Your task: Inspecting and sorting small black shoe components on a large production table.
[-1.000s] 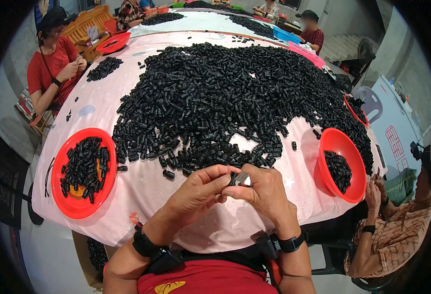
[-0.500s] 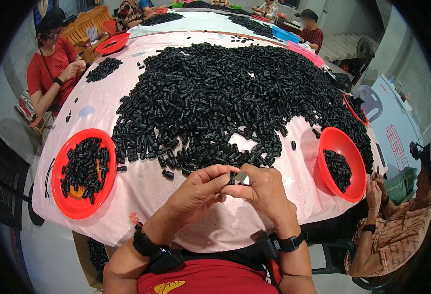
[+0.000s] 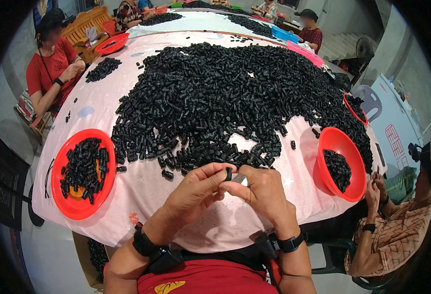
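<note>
Between the thumb and index finger of my left hand [image 3: 201, 188] is a small black plastic cylinder [image 3: 228, 174], held upright. My right hand [image 3: 263, 188] is closed beside it, its thumb tip next to the part's lower end. Whatever my right fingers hold, if anything, is hidden by the curled fingers. Both hands are over the near part of the table, just in front of a large pile of the same black cylinders [image 3: 201, 98].
A red plate [image 3: 58, 196] of black parts is on the left, a red bowl [image 3: 323, 174] with more on the right. The pink tablecloth [image 3: 147, 196] covers the table. People sit along both sides, one in red [image 3: 41, 78] at left and one in a patterned shirt [image 3: 402, 240] at right.
The black cylinder now shows more plainly between my fingertips, standing upright. My right hand has shifted slightly, and my left stays almost in place.
</note>
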Motion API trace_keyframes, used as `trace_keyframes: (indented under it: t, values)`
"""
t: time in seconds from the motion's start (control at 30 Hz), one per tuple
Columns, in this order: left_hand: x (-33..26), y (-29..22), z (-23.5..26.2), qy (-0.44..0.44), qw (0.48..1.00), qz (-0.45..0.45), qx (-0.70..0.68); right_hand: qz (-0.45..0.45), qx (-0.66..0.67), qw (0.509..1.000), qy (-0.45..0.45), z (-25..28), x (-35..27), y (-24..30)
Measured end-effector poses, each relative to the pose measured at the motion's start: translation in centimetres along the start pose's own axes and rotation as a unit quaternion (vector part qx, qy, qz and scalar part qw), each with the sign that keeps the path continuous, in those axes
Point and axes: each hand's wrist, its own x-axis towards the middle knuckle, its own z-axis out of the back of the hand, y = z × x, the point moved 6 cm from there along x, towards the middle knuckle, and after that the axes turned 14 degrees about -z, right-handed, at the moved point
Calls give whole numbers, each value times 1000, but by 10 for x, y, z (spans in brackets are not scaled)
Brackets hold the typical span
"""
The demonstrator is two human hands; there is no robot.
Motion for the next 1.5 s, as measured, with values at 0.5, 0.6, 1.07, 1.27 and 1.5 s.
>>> trace_keyframes:
  t: [0.5, 0.6, 1.07, 1.27, 1.5]
  values:
    - [1, -6, 7, -57, 998, -18, 21, 22, 104, 994, -2, 8, -2, 5]
    - [2, -7, 8, -42, 998, -25, 29, -1, 194, 981, -22, 9, -1, -1]
    - [0, 0, -4, -44, 997, 63, -33, -93, 316, 944, 33, 4, 3, -6]
    - [3, 5, 2, -19, 997, 49, -61, -117, 272, 955, 7, 11, 1, -13]
    - [-1, 1, 1, -22, 997, 49, -52, -47, 98, 994, 2, 5, 1, -6]
